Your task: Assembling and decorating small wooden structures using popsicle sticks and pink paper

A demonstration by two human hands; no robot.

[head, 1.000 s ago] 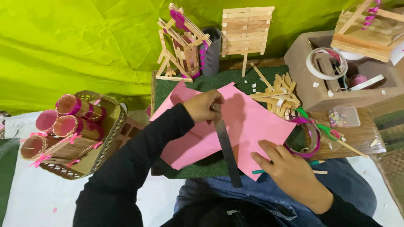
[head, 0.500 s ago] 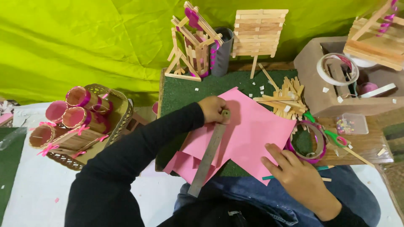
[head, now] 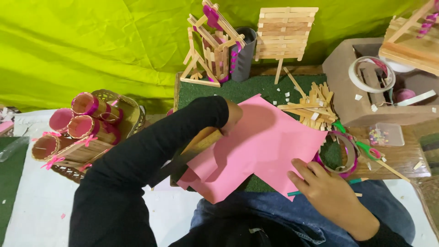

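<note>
A pink paper sheet (head: 267, 142) lies on a green mat (head: 249, 89) in front of me, with its near left corner hanging over the mat's edge. My left hand (head: 232, 115), mostly hidden by my black sleeve, grips a long dark ruler (head: 197, 147). The ruler slants down to the left along the sheet's left edge and passes under my arm. My right hand (head: 328, 191) rests with fingers spread on the sheet's near right corner. It holds nothing.
A pile of flat wooden sticks (head: 315, 107) lies at the mat's right. Beyond it are a cardboard box (head: 354, 107) with a tape roll (head: 369, 73), green-handled scissors (head: 366, 148) and a ribbon roll (head: 347, 155). Stick models (head: 215, 45) stand behind; a basket of tubes (head: 87, 132) is on the left.
My left hand has swung the ruler from lying upright across the pink sheet to a slant at its left edge. The right hand stays on the near right corner.
</note>
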